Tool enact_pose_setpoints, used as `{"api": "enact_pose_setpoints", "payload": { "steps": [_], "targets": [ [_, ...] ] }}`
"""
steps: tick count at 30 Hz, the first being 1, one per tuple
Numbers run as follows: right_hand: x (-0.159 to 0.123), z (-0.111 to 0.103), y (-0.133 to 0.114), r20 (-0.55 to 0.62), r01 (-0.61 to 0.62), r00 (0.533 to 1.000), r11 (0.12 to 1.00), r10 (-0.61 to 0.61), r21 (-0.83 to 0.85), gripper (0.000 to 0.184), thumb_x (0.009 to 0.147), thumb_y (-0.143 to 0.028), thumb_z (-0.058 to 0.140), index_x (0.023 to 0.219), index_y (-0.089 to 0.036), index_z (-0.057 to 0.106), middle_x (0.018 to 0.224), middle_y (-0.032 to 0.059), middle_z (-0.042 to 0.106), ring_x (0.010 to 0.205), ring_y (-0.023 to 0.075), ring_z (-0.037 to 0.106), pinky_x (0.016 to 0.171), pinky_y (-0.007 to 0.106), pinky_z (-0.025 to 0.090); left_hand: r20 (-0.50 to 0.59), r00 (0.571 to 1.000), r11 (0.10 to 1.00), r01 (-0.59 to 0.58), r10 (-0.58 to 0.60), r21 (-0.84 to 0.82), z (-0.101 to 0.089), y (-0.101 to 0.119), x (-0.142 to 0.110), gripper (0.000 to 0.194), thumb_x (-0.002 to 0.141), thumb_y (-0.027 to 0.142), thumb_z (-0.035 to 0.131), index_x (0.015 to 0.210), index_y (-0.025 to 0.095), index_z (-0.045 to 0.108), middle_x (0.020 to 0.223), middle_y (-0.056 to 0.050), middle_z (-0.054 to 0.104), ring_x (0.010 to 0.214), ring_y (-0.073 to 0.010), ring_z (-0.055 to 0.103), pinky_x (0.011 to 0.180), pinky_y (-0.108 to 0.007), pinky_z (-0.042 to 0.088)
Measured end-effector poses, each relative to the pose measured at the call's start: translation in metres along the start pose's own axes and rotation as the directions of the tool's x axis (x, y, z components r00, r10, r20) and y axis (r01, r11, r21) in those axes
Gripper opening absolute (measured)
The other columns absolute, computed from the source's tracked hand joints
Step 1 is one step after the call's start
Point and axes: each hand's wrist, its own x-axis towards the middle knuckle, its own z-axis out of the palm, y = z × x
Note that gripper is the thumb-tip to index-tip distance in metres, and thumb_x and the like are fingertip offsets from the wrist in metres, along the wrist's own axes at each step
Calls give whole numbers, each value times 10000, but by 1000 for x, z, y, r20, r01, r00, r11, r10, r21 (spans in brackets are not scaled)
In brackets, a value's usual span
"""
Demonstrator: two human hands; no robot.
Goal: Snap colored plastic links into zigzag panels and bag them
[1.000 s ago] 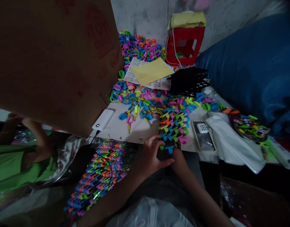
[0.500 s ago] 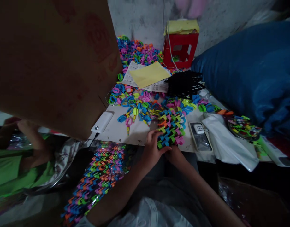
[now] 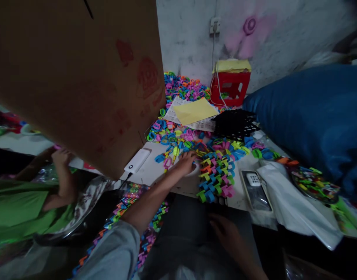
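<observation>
My left hand [image 3: 186, 163] reaches over the table with its fingers apart, beside loose coloured plastic loops. Nothing held shows in it. To its right lies a black grid [image 3: 222, 200] covered with rows of blue, green, yellow, pink and orange plastic clip-like pieces [image 3: 216, 177]. Its black end sticks out at the table's front edge. My right hand [image 3: 225, 231] is low over my lap, below that end and apart from it. Its fingers are dark and blurred, so its grip is unclear.
A tall cardboard box [image 3: 114, 89] stands at left, by a white power bank [image 3: 137, 160]. Black grids [image 3: 235, 123], papers [image 3: 195, 111] and a red stool [image 3: 230, 88] are behind. A phone [image 3: 256, 190] and blue sack [image 3: 315, 124] are right. A co-worker in green [image 3: 23, 202] sits left.
My left hand has let go of the filled grid and moved left and forward to the loose pieces. My right hand has dropped away from the grid toward my lap. The view has tilted up.
</observation>
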Motion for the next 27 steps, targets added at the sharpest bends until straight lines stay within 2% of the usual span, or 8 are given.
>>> {"api": "enact_pose_setpoints", "payload": {
  "steps": [4,8,11,16,18,23,27],
  "targets": [
    [-12,0,6,31,-52,998,999,51,16,341,873,-369,499,1060,-183,715,1061,109,726,980,248,682,884,363,530,-11,1000,1000,-9,10,12,7,-3,2,379,828,183,600,1204,137,585,1208,-153,555,1126,-309,469,939,-447,397],
    [-14,-5,2,53,-61,997,998,61,9,349,878,-385,490,1048,-183,718,1050,108,728,973,246,681,881,360,526,-5,1000,1000,-27,27,-3,4,-13,-17,260,855,289,622,1083,166,642,1073,-118,595,1079,-281,494,930,-407,407],
    [-11,-7,-5,74,-61,995,998,60,17,332,878,-378,491,1028,-199,727,1038,102,733,972,244,683,879,351,525,-22,1000,999,-20,19,-44,-4,-22,-31,259,879,319,600,1097,183,633,1074,-99,596,1057,-241,527,912,-363,428],
    [-9,-2,-15,101,8,995,1000,-11,29,312,888,-375,487,991,-214,735,991,102,742,909,253,695,824,352,535,-135,981,923,80,-140,-376,-31,-28,-42,168,844,307,636,949,177,650,987,-60,599,954,-187,582,831,-296,467],
    [-9,0,-19,123,24,992,999,-27,22,299,887,-364,492,987,-222,736,977,98,743,894,249,696,800,336,532,-154,970,891,103,-188,-442,-47,-28,-46,198,819,346,660,929,181,651,935,-39,597,891,-177,586,777,-276,470],
    [-11,-2,-36,190,37,981,999,-43,35,288,898,-346,484,981,-226,732,940,78,741,851,222,687,756,291,508,-176,953,845,121,-246,-521,-85,-20,-68,266,802,412,664,938,184,644,905,-25,596,832,-160,590,718,-241,463],
    [-6,-7,-56,223,11,974,992,-39,125,296,899,-378,490,947,-204,725,865,54,729,781,195,658,684,257,480,-217,942,892,143,-256,-430,-96,-11,-84,249,818,409,653,932,188,643,920,-32,593,856,-169,592,755,-261,462]
  ]
}}
